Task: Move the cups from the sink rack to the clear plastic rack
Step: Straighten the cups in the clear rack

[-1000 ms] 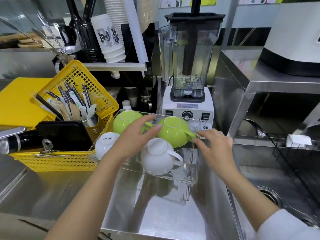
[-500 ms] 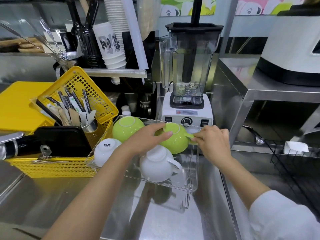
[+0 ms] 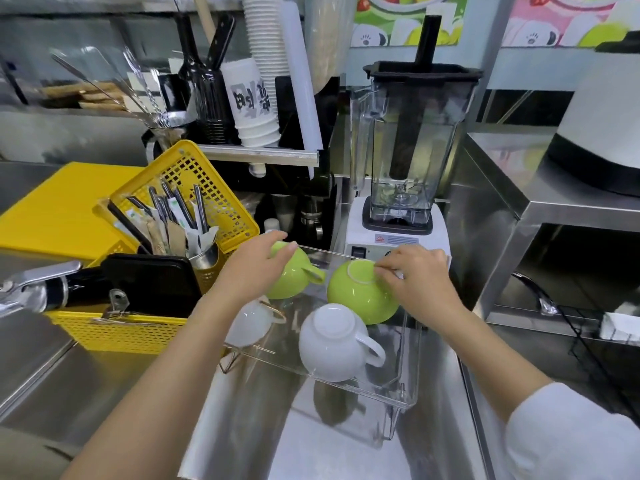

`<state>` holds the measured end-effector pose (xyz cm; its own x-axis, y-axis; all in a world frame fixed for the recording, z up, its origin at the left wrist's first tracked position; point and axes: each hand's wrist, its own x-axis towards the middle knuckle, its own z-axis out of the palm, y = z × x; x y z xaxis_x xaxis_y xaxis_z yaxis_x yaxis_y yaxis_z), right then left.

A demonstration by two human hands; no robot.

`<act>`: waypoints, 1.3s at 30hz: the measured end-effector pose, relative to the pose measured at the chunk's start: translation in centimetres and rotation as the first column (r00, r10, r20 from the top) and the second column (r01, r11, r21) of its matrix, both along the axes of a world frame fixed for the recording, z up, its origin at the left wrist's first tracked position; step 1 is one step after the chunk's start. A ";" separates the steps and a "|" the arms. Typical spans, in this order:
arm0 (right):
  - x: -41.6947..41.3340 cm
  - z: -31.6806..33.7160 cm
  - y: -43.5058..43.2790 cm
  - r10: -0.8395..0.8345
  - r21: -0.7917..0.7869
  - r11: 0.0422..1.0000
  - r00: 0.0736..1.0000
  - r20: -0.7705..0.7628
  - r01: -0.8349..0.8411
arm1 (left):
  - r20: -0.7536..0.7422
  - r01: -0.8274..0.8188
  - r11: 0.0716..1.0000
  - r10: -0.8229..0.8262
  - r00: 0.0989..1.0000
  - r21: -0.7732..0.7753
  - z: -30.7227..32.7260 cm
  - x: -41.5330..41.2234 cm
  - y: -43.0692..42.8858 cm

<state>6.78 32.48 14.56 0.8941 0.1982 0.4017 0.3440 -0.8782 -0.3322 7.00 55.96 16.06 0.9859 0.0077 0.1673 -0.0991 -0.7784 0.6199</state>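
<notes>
Evidently both hands are settling cups mouth-down to drain: the left hand cups the left lime-green ceramic cup, the right hand pinches the right lime-green ceramic cup — both inside the clear plastic rack (two white ceramic cups sit nearer).

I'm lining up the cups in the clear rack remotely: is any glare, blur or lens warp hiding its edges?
Head view: the clear plastic rack shows mainly by bright rim lines; the steel counter under it mirrors light, muddling its floor. The left white cup is smeared, the right white cup sharp. Wide-angle warp bends the blender and frame edges.
</notes>
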 end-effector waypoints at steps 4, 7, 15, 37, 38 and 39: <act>1.7 0.6 3.8 0.131 -0.237 0.961 0.989 -0.065 -0.143 | -0.149 0.000 0.979 0.031 0.988 0.202 -0.6 0.0 1.1; 2.7 0.3 5.9 0.148 -0.346 0.921 0.982 -0.114 -0.179 | -0.152 0.020 0.963 0.022 0.988 0.269 -1.1 0.0 1.2; 4.7 -0.8 7.6 0.152 -0.389 0.893 0.964 -0.217 -0.228 | -0.237 0.127 0.950 -0.058 0.970 0.286 -1.1 0.4 2.0; 0.0 1.7 12.2 0.297 -0.298 0.839 0.842 -0.449 -0.455 | -0.125 -0.106 0.981 0.127 0.984 0.163 -2.2 -4.8 5.0; -0.1 1.7 12.3 0.300 -0.297 0.838 0.842 -0.449 -0.457 | -0.121 -0.102 0.982 0.122 0.985 0.157 -2.2 -4.8 5.0; -0.1 1.6 12.3 0.316 -0.285 0.837 0.837 -0.448 -0.468 | -0.117 -0.093 0.984 0.111 0.987 0.153 -2.2 -4.8 5.0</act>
<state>6.67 44.73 16.17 0.7696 0.6278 -0.1164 0.6041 -0.7750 -0.1857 2.24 61.01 13.88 0.9943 0.0938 0.0502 0.0562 -0.8637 0.5009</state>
